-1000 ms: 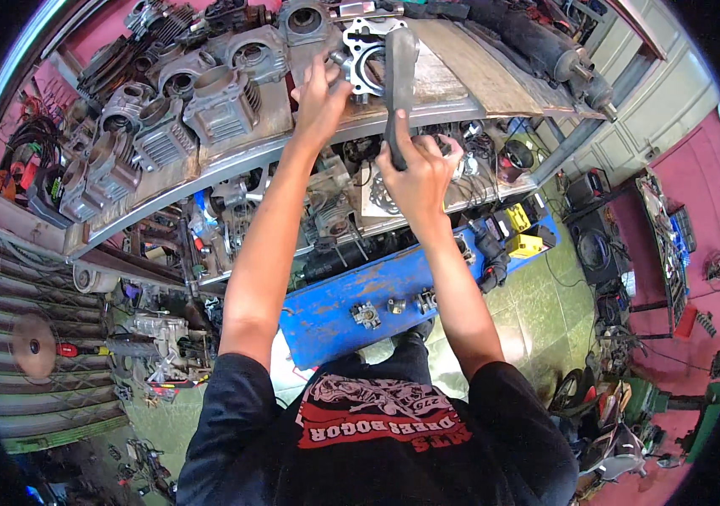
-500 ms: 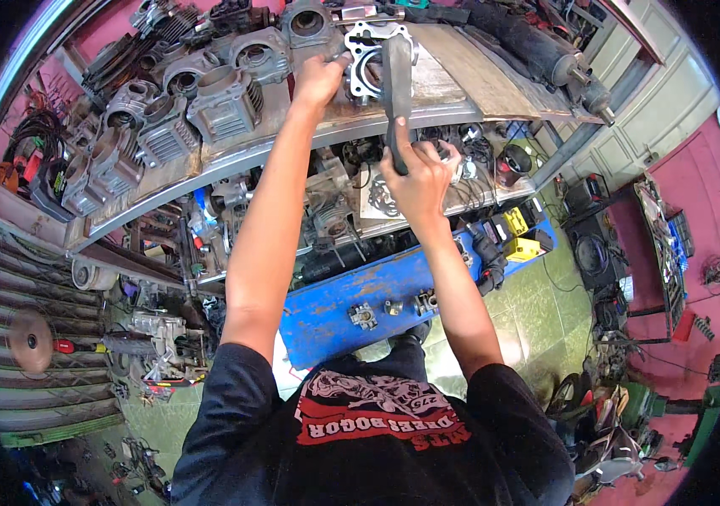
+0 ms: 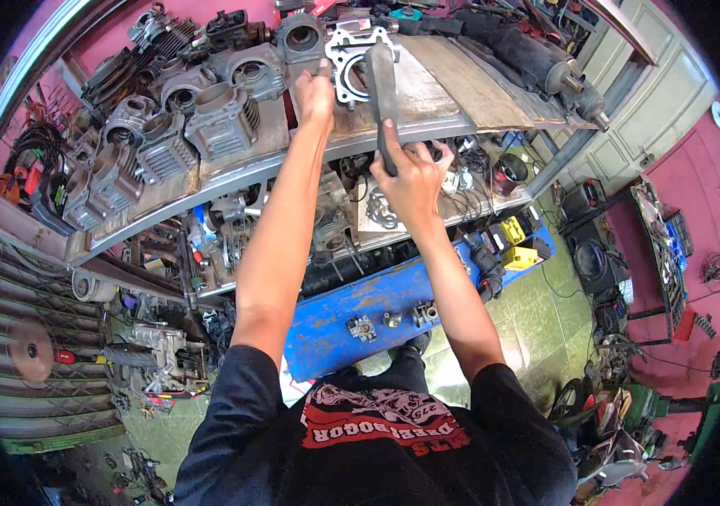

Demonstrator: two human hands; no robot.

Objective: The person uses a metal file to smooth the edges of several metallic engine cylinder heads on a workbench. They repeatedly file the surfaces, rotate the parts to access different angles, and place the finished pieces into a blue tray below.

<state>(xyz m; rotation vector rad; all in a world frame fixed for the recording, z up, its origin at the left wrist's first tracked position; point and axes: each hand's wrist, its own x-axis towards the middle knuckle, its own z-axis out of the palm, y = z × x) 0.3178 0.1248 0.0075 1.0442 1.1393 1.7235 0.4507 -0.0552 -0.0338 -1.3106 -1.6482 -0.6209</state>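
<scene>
A light-grey metal engine cylinder block point(image 3: 346, 94) stands near the front of the upper bench, its round bore and flat top face showing. My left hand point(image 3: 315, 99) is closed at the block's left edge, with curled fingers partly hidden. My right hand point(image 3: 415, 175) grips a long grey brush-like tool point(image 3: 384, 76), index finger stretched along its handle. The tool's broad rounded head lies over the right part of the block and hides some of it. Its working side is out of sight. A piece of board point(image 3: 427, 88) lies to the right of the block.
Several used cylinder blocks point(image 3: 215, 126) crowd the bench on the left. A muffler point(image 3: 558, 76) lies at the back right. Below, a lower shelf holds loose parts, and a blue bench point(image 3: 318, 333) bears small metal parts point(image 3: 361, 327) and yellow boxes point(image 3: 522, 257).
The cylinder block has shifted slightly left, toward my left hand. The tool in my right hand has moved left with it, still over the block. The whole view has tilted a little.
</scene>
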